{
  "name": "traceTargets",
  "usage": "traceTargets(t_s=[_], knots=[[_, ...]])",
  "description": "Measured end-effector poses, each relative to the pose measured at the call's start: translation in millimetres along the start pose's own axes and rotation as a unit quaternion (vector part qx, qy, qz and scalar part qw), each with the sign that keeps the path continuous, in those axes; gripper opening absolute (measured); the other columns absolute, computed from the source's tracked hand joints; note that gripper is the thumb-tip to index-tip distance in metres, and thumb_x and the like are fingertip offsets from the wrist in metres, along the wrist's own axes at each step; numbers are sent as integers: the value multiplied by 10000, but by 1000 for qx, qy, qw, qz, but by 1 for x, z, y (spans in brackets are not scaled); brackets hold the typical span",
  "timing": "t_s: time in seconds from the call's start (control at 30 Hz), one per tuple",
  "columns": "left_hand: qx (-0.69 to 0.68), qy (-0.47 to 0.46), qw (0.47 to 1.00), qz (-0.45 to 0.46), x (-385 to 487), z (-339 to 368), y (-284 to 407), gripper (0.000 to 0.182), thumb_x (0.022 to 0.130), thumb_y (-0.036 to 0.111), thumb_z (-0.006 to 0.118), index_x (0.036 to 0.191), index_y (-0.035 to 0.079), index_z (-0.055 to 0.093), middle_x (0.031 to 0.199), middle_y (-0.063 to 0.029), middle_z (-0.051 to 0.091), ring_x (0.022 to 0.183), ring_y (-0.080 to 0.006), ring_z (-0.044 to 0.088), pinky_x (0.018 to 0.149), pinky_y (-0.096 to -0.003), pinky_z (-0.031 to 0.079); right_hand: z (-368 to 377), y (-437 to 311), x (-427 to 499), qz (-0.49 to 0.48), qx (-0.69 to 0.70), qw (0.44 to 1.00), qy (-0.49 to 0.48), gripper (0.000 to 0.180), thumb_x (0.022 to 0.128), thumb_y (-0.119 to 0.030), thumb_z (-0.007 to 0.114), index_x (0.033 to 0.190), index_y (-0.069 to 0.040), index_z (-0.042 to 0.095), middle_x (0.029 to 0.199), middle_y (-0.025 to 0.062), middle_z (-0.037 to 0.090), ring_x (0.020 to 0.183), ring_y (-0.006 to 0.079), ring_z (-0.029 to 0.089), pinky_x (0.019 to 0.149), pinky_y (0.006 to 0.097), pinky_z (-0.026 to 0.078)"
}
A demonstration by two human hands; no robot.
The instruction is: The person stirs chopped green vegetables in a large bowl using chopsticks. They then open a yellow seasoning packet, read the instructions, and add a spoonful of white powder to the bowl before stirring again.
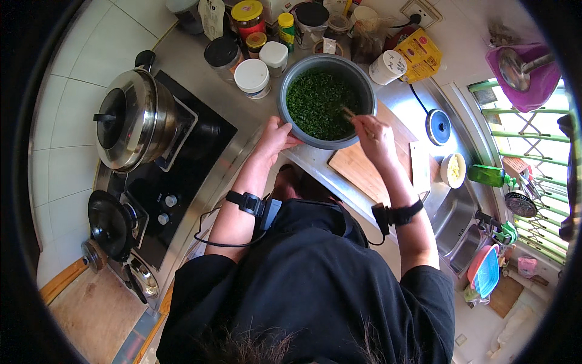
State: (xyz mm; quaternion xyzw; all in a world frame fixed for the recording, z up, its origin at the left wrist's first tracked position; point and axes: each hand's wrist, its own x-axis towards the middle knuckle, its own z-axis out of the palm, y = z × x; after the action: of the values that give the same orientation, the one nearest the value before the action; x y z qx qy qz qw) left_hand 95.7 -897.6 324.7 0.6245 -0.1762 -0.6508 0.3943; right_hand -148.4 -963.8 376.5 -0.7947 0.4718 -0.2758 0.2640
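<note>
A deep grey cooking pot (pixel 291 119) stands before me on the steel counter, at its near edge. Finely chopped greens (pixel 318 102) fill the lower part of it. My left hand (pixel 276 136) grips the pot's rim and side at the near left, thumb up by the rim. In my right hand (pixel 375 136), over the near right rim, is a pair of wooden chopsticks (pixel 348 112); their tips reach into the greens. How many sticks there are is hard to make out. A wooden cutting board (pixel 359 166) lies partly under my right forearm.
Jars (pixel 252 77) and seasoning containers crowd the counter behind the pot. Left is a black glass hob (pixel 191 154) with a lidded steel pot (pixel 129 118) and a black wok (pixel 108 223). A cleaver (pixel 419 166), a bowl of chopped pale food (pixel 453 170) and the sink (pixel 448 223) are right.
</note>
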Motion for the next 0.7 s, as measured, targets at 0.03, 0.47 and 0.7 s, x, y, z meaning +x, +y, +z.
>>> traceTargets(t_s=[0.03, 0.47, 0.7], knots=[[-4, 2, 1000, -1, -5, 3, 3, 280, 997, 177, 451, 1216, 13, 394, 1048, -188, 628, 853, -282, 685, 816, -409, 547, -2, -18, -4, 5, 15, 1000, -18, 97, 863, -86, 654, 917, -10, 684, 826, 163, 674, 742, 311, 682, 645, 364, 537], [-94, 80, 990, 62, -65, -17, -31, 363, 947, 132, 530, 1284, 44, 426, 1015, -175, 645, 915, -292, 681, 802, -370, 549, -15, 9, -6, -165, -100, 957, -216, 178, 864, -134, 639, 1020, -58, 679, 1053, 109, 615, 891, 302, 638, 747, 388, 532], [-184, 224, 952, 102, -184, -25, -125, 258, 947, 138, 551, 1189, 50, 532, 1003, -168, 667, 923, -287, 684, 816, -370, 555, -43, -31, -32, -228, -132, 962, -67, 436, 809, 28, 599, 1227, -94, 605, 1193, 155, 595, 1084, 329, 580, 950, 425, 464]])
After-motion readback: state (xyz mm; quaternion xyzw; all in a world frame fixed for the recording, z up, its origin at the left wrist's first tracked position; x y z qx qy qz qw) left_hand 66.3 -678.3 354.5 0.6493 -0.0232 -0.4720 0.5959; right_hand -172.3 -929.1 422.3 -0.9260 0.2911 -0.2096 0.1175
